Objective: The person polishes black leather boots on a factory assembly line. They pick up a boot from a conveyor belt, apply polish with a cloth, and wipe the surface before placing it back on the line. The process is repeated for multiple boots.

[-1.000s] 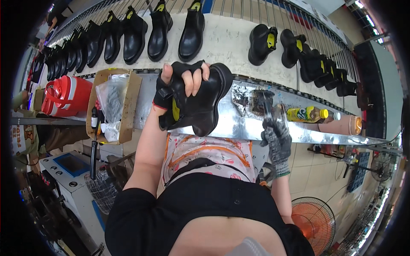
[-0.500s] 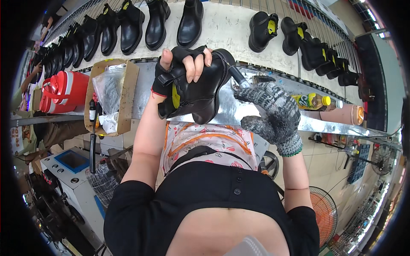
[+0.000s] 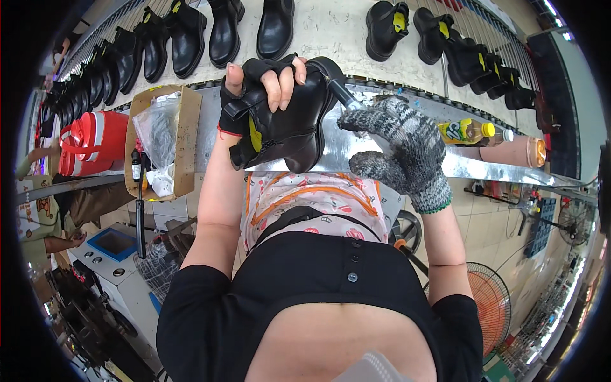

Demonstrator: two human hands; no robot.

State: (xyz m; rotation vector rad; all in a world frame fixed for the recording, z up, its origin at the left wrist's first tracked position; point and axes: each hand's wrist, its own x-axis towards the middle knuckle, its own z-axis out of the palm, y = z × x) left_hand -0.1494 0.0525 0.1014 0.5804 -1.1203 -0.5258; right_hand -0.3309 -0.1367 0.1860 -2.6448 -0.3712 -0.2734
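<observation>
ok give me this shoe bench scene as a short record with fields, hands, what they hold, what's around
left hand: bare left hand grips a black leather ankle boot from above
right hand: right hand in a grey knitted work glove holds a dark slim tool against the boot
surface: shiny metal bench
left side: open cardboard box with clear plastic bags, red drinks cooler
right side: yellow-capped drink bottle
behind: rows of black boots on a pale conveyor
</observation>
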